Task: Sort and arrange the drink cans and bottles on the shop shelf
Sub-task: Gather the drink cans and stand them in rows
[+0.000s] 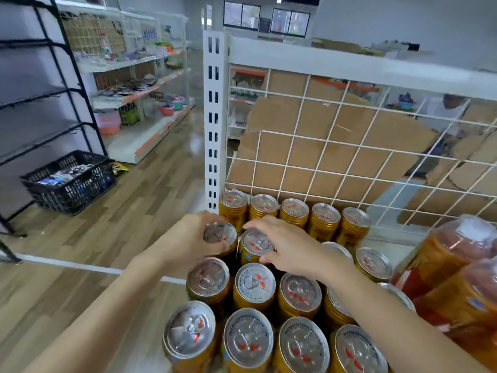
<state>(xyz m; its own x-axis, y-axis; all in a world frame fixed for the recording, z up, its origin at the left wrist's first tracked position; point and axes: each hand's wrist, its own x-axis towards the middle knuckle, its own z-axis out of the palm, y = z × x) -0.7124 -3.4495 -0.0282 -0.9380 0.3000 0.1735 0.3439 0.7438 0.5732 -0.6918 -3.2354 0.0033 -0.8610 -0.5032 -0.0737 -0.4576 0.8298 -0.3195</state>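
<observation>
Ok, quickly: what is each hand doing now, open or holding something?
Left hand: holds the leftmost gold can by its top.
Right hand: holds the neighbouring gold can by its rim.

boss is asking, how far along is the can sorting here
Done: the back row of cans lines the wire grid. In hand: the left hand grips the end can, the right hand the neighbouring can. Left: the wrapped bottles, not yet unpacked.
</observation>
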